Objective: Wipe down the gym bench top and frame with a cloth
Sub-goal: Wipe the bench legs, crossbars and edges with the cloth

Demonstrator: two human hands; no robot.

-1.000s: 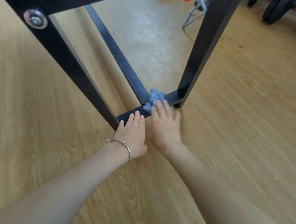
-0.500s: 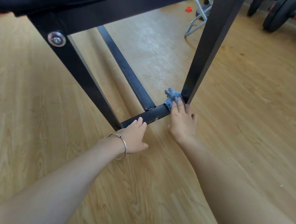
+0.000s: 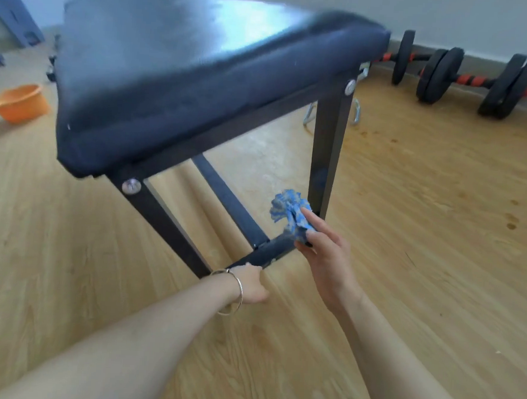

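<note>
Bench top [image 3: 186, 71]: thick rectangular pad in a dark matte covering, a seam running along its side. The upper face is catching a pale sheen and the whole pad is blurring with camera motion.
Frame [image 3: 229, 132]: black square-section metal tubing with a smooth painted finish. A round silver bolt [image 3: 131, 186] is showing at the near corner under the pad.
Cloth [image 3: 289, 213]: blue, mottled with paler flecks, bunching into a ruffled wad. It is sitting low beside the foot of the right leg [image 3: 327, 147], just above the floor-level crossbar [image 3: 268, 252]. Contact with the leg is unclear.
Right hand [image 3: 326, 255]: gripping the cloth, one finger lying straight along its top, the others curling round its lower end.
Left hand [image 3: 249, 281]: resting low at the near end of the crossbar, fingertips reaching against it. Whether they are wrapping the bar cannot be told. A thin silver bangle [image 3: 236, 293] is hanging at the wrist.
Floor [image 3: 423, 240]: light wood-grain planks, a few dark spots showing to the right.
Basin [image 3: 18, 101]: orange plastic, round, tilting on the floor well left of the bench.
Dumbbells [image 3: 467, 79]: black discs on red-and-black handles, lying along the wall.
</note>
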